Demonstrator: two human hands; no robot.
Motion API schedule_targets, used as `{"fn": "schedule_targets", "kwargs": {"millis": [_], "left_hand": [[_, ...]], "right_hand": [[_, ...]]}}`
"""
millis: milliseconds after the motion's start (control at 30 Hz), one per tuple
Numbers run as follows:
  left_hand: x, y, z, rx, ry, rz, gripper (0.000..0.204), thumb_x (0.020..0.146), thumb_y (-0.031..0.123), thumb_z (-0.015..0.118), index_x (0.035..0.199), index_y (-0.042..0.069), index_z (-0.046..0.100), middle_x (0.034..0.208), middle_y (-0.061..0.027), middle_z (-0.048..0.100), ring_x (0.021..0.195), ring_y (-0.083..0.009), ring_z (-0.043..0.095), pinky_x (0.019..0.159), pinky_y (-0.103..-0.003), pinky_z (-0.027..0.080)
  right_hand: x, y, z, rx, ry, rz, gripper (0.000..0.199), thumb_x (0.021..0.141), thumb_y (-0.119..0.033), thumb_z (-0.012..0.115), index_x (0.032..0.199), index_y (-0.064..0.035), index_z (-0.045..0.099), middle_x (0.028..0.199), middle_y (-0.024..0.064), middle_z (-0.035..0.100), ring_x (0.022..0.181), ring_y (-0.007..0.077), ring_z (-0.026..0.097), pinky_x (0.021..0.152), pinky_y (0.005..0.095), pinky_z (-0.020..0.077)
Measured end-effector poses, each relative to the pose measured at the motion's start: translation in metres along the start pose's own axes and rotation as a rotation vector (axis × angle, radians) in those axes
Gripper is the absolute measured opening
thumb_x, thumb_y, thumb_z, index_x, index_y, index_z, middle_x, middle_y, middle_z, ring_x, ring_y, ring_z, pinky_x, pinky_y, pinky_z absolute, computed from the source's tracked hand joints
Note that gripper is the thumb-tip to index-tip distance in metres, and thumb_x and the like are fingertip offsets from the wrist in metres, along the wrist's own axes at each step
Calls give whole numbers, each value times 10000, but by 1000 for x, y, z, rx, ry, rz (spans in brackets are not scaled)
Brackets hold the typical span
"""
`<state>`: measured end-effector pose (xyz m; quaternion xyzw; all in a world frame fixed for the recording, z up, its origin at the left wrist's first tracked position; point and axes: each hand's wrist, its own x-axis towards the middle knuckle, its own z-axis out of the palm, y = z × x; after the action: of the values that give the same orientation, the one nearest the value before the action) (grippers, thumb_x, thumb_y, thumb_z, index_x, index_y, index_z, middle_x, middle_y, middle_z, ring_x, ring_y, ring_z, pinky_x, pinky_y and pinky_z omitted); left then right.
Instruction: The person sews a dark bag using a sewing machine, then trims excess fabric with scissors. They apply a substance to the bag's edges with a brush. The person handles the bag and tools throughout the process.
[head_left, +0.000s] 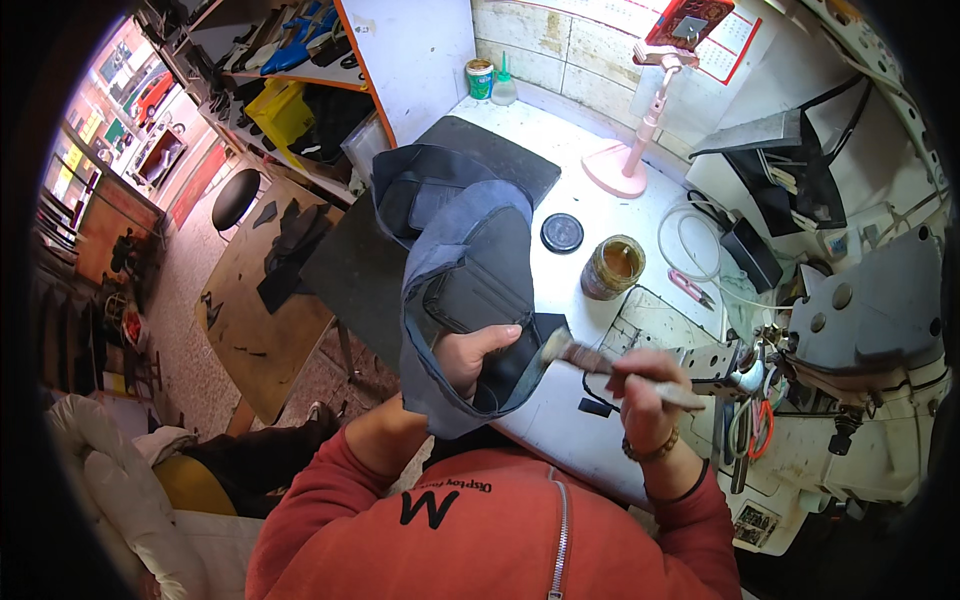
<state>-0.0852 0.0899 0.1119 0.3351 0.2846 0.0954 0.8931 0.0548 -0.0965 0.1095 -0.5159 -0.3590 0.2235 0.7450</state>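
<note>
A dark blue-grey leather piece (430, 305), curved and bag-like with a black pocket (485, 285) on it, stands upright at the table's near edge. My left hand (468, 355) grips it from inside, the thumb stretched over the black part and the other fingers hidden. My right hand (648, 395) is closed round the handle of a worn brush (585, 358). The brush's pale bristles are at the right edge of the leather piece; whether they touch it is hard to tell. Beyond the brush sits an open glass jar (612, 268) of amber, glue-like liquid, with a black lid (562, 233) beside it.
A grey sewing machine (865, 300) fills the right side, with scissors (763, 425) hanging near it. Small red-handled snips (690, 288), a pink phone stand (615, 168) and a black mat (500, 155) are on the white table. A brown side table (250, 320) stands left.
</note>
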Motion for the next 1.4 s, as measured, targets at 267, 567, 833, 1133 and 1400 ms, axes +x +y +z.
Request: {"fn": "schedule_targets", "kwargs": {"millis": [267, 567, 833, 1133, 1400], "left_hand": [[-5, 2, 11, -60, -86, 130, 213, 874, 51, 549, 1045, -65, 601, 946, -130, 671, 810, -204, 673, 762, -309, 551], [8, -5, -3, 15, -17, 184, 200, 866, 33, 555, 1041, -52, 601, 933, -111, 664, 808, -195, 664, 754, -306, 548], [4, 0, 4, 572, 18, 544, 159, 867, 35, 582, 1011, -13, 630, 961, -56, 646, 855, -151, 612, 805, -288, 487], [0, 6, 18, 517, -25, 515, 117, 868, 28, 575, 951, -12, 647, 896, -42, 655, 795, -135, 606, 760, -267, 484], [-5, 10, 23, 451, -50, 426, 160, 873, 38, 576, 1000, -17, 656, 940, -57, 674, 846, -142, 634, 774, -285, 502]], "right_hand": [[-4, 2, -7, -33, -19, -41, 158, 770, -19, 578, 905, 37, 639, 734, 100, 624, 642, 151, 605, 583, 261, 488], [-7, -3, -12, 61, -17, -175, 173, 748, -15, 594, 907, 29, 645, 707, 90, 614, 575, 165, 568, 532, 276, 457], [5, -11, -7, -302, -355, -319, 222, 663, 13, 653, 880, -35, 657, 693, 91, 621, 575, 243, 580, 522, 328, 449], [14, -15, -9, -369, -351, -326, 178, 651, 13, 608, 821, -21, 650, 645, 86, 589, 546, 228, 564, 490, 328, 432], [8, -14, -14, -208, -295, 19, 148, 698, -30, 600, 821, 31, 658, 669, 108, 612, 561, 189, 576, 521, 278, 446]]}}
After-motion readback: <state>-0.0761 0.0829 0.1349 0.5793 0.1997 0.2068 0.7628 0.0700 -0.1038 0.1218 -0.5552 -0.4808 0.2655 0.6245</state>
